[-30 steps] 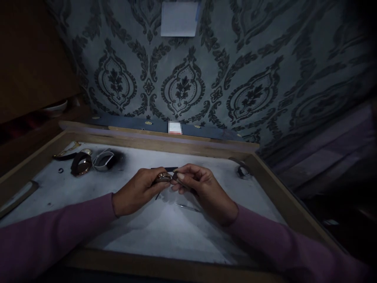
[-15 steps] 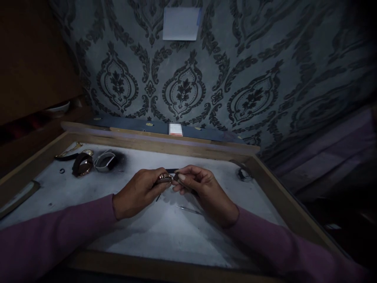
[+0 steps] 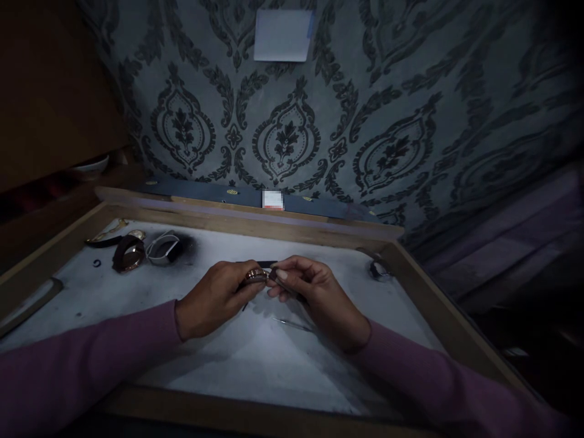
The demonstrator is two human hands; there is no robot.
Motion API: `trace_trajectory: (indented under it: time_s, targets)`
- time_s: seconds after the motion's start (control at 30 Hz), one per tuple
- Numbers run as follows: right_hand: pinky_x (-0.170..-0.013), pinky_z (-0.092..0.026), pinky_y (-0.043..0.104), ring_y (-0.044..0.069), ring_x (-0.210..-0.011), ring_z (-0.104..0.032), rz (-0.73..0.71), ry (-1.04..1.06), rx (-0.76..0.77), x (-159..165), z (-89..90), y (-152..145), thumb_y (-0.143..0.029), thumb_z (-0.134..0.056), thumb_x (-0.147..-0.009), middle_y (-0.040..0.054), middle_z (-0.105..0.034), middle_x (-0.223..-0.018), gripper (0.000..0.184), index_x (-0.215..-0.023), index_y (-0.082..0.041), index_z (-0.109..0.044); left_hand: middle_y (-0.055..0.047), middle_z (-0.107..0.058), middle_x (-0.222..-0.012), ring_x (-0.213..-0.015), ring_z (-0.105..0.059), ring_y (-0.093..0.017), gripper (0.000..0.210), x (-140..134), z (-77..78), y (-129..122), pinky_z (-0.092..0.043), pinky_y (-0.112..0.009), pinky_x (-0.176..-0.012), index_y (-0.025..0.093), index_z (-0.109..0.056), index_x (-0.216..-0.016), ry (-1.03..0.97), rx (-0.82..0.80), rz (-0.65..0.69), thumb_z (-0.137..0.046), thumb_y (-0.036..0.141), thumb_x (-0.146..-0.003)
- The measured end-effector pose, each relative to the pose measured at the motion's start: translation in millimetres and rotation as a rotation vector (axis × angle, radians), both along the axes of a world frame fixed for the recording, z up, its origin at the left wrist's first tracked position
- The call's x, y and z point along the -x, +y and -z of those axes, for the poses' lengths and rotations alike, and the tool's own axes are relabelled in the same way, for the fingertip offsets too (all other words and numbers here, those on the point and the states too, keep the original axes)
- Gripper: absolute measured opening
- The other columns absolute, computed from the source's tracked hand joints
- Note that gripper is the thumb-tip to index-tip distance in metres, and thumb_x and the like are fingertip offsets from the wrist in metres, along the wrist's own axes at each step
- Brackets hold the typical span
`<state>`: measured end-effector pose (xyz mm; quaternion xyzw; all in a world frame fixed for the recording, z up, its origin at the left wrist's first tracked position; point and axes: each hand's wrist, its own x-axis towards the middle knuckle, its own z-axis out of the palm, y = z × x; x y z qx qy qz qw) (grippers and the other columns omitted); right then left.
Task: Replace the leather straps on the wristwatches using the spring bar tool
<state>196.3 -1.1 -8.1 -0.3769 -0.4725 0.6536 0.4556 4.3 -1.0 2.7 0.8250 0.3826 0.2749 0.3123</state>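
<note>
My left hand [image 3: 222, 296] grips a rose-gold watch case [image 3: 256, 276] between thumb and fingers, above the middle of the white-lined tray. Pinched in my right hand [image 3: 314, 289] is a dark watch strap [image 3: 274, 275], its end held close against the case. Whether strap and case are joined cannot be made out. A thin metal tool [image 3: 292, 324] lies on the white surface just below my right hand. Behind the fingertips a dark strip [image 3: 267, 264] shows, partly hidden.
A wooden rim [image 3: 255, 217] surrounds the work surface. At the left lie a brown-strapped watch [image 3: 128, 253], a grey-strapped watch [image 3: 163, 249], a small dark ring [image 3: 97, 263] and a curved strap [image 3: 34, 306]. Another watch [image 3: 378, 269] sits in the far right corner.
Both hands keep nearly the same place and hold. The view has shifted very slightly; nothing on the tray has visibly moved.
</note>
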Motion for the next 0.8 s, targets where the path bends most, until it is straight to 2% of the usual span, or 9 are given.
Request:
trace_trajectory:
  time_s: [0.27, 0.43, 0.7, 0.8]
  targets:
    - [-0.053, -0.050, 0.020, 0.012, -0.060, -0.069, -0.006, -0.011, -0.010, 0.1, 0.2, -0.2, -0.034, -0.082, -0.069, 0.0024, -0.074, -0.071, 0.024, -0.081, -0.017, -0.070, 0.003, -0.051, -0.065, -0.058, -0.044, -0.010, 0.019, 0.3, 2.6, -0.2, -0.032, -0.022, -0.056, 0.016, -0.053, -0.074, -0.019, -0.052, 0.005, -0.046, 0.019, -0.091]
    - [-0.055, -0.051, 0.021, 0.013, -0.061, -0.069, -0.009, -0.031, -0.031, -0.8, -0.2, -0.8, -0.036, -0.081, -0.070, 0.0033, -0.074, -0.073, 0.025, -0.081, -0.017, -0.070, 0.003, -0.053, -0.066, -0.059, -0.046, -0.010, 0.017, 0.3, 1.6, -0.4, -0.032, -0.022, -0.056, 0.016, -0.054, -0.076, -0.021, -0.068, 0.008, -0.046, 0.019, -0.091]
    - [-0.054, -0.052, 0.023, 0.013, -0.061, -0.069, -0.010, -0.073, -0.052, -2.2, 3.3, 0.7, -0.038, -0.081, -0.070, 0.0035, -0.074, -0.072, 0.026, -0.081, -0.017, -0.069, 0.001, -0.059, -0.071, -0.063, -0.051, -0.012, 0.017, 3.5, 2.3, -2.4, -0.036, -0.024, -0.061, 0.015, -0.059, -0.083, -0.010, -0.041, 0.014, -0.047, 0.022, -0.092]
    - [-0.054, -0.051, 0.023, 0.014, -0.061, -0.069, 0.005, -0.079, -0.048, -2.7, 1.6, -1.7, -0.037, -0.081, -0.069, 0.0046, -0.074, -0.073, 0.027, -0.082, -0.017, -0.069, 0.003, -0.054, -0.065, -0.059, -0.048, -0.011, 0.017, 4.9, 1.3, -7.2, -0.034, -0.023, -0.058, 0.015, -0.058, -0.080, -0.013, -0.004, -0.003, -0.049, 0.023, -0.091]
